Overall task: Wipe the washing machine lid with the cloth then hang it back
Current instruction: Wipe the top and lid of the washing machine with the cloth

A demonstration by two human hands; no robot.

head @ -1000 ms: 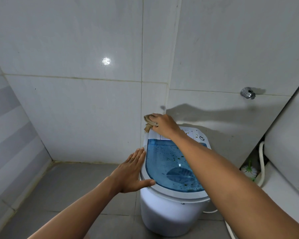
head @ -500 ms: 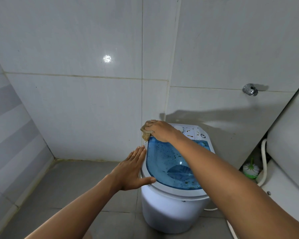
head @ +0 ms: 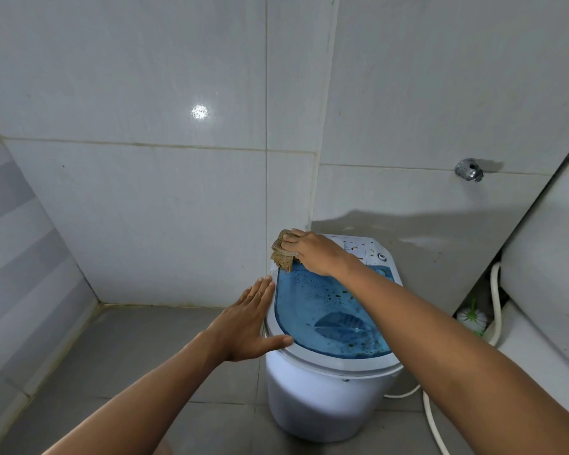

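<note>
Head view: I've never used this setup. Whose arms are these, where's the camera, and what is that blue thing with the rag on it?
The camera sits on a person's head and looks forward and down, so the two bare arms are the wearer's own. The white tub is a small washing machine on a tiled floor, in a corner. Its blue see-through lid is shut and speckled with dirt. The right hand presses a tan cloth at the lid's far left corner, fingers curled over it. The left hand lies flat and open against the lid's left rim, thumb on the rim. A tap sticks out of the wall, and a white hose hangs at right.
</note>
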